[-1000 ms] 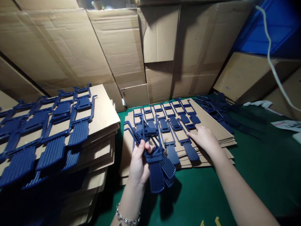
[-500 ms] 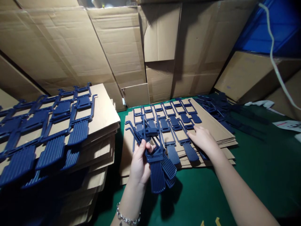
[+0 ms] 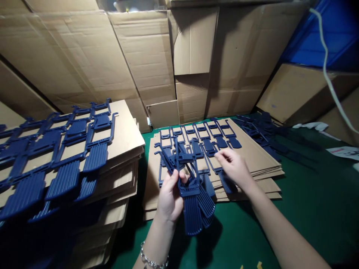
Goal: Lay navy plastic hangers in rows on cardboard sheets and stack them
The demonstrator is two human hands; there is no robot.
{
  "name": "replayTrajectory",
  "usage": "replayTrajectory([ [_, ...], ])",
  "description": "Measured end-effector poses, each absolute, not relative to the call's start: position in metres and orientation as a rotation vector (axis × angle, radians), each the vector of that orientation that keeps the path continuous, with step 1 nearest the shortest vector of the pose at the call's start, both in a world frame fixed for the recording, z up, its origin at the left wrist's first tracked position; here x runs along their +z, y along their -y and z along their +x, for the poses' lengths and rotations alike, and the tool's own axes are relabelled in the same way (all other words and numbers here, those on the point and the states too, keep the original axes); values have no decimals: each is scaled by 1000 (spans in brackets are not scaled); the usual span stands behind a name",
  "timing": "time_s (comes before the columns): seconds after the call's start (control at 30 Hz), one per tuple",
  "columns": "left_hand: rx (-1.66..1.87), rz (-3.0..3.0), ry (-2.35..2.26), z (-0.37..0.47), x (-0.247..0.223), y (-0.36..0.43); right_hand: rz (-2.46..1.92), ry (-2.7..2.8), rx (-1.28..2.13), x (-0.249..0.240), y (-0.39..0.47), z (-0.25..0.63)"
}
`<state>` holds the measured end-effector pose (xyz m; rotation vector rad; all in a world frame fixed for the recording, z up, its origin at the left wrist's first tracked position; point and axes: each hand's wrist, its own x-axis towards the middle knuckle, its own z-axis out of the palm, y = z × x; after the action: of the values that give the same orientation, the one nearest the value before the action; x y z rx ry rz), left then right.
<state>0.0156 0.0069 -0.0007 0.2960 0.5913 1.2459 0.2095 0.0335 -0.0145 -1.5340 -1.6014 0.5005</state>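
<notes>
My left hand (image 3: pixel 171 196) is closed around a bunch of several dark blue plastic frame parts (image 3: pixel 193 213), their ribbed paddle ends hanging down and their thin hooked arms pointing up. Over the low cardboard stack, my right hand (image 3: pixel 232 164) has thumb and fingers pinched together at the upper end of a blue frame part (image 3: pixel 226 183). Whether the fingertips grip that part cannot be made out. More such parts (image 3: pixel 207 145) lie in rows on the cardboard sheets (image 3: pixel 252 157), partly hidden behind my left hand's bunch.
At left, a taller stack of cardboard sheets (image 3: pixel 126 130) carries rows of similar blue parts (image 3: pixel 63 179). A loose heap of blue parts (image 3: pixel 260 130) lies at the back right on the green table (image 3: pixel 303 194). Cardboard walls (image 3: pixel 140 48) stand behind; a white cable (image 3: pixel 325 63) hangs at right.
My right hand has moved left and its fingers have drawn together. The bunch in my left hand has shifted slightly right and down in view.
</notes>
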Motion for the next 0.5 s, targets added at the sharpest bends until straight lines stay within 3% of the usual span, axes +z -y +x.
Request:
replayTrajectory([
  [0.13, 1230, 432, -620, 19, -3, -5, -1130, 1565, 1380, -12, -20, 181],
  [0.3, 1209, 602, -669, 25, -6, -1, -1026, 1316, 1549, -14, -18, 180],
  [0.5, 1200, 617, -666, 25, -10, 0, -557, 813, 1541, -2, -27, 221],
])
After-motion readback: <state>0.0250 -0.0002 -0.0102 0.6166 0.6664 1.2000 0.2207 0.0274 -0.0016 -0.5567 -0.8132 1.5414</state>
